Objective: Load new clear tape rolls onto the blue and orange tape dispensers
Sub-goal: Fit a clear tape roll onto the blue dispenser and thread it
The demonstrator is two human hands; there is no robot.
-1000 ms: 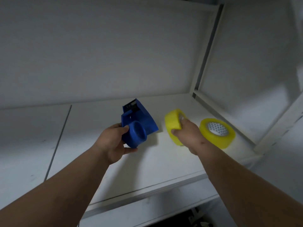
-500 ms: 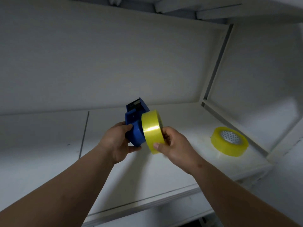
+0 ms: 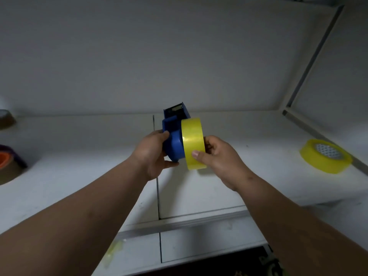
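Observation:
My left hand (image 3: 152, 154) grips the blue tape dispenser (image 3: 173, 136) above the white shelf, its toothed cutter pointing away from me. My right hand (image 3: 216, 156) holds a yellowish clear tape roll (image 3: 193, 142) on edge, thumb across its outer face, pressed against the right side of the dispenser's round hub. A second clear tape roll (image 3: 326, 158) lies flat on the shelf at the right. At the far left edge an orange part (image 3: 4, 158) shows inside a brown roll; what it belongs to is cut off by the frame.
The white shelf (image 3: 249, 176) has a back wall and a metal upright (image 3: 310, 60) at the right. A seam (image 3: 157, 188) runs front to back under my hands. Brown tape rolls (image 3: 10, 170) sit at the left edge. A metal lip (image 3: 179, 226) marks the front edge.
My right hand carried the roll left from the shelf to the dispenser's hub. Both hands and the dispenser now sit more centrally, and the view has shifted left.

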